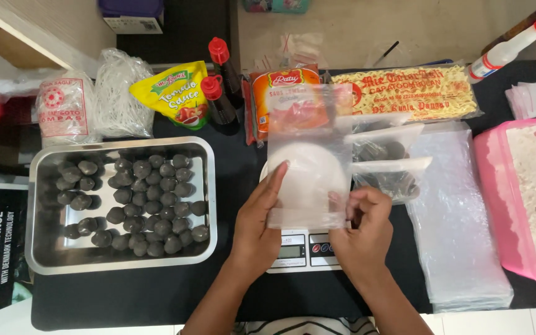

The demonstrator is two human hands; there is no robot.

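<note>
My left hand (260,217) and my right hand (362,226) hold a clear empty plastic bag (308,155) up over a white kitchen scale (299,251). The left fingers pinch the bag's lower left edge; the right fingers grip its lower right corner. To the left lies a steel tray (38,205) with several dark round balls (150,198). Filled clear bags of dark balls (386,164) lie just right of the held bag.
A stack of clear bags (457,248) lies right of the scale. A pink tub (488,205) of white flour stands at the far right. At the back are a yellow sauce pouch (175,93), two red-capped bottles (221,93), noodle packs (414,93) and a white squeeze bottle (510,46).
</note>
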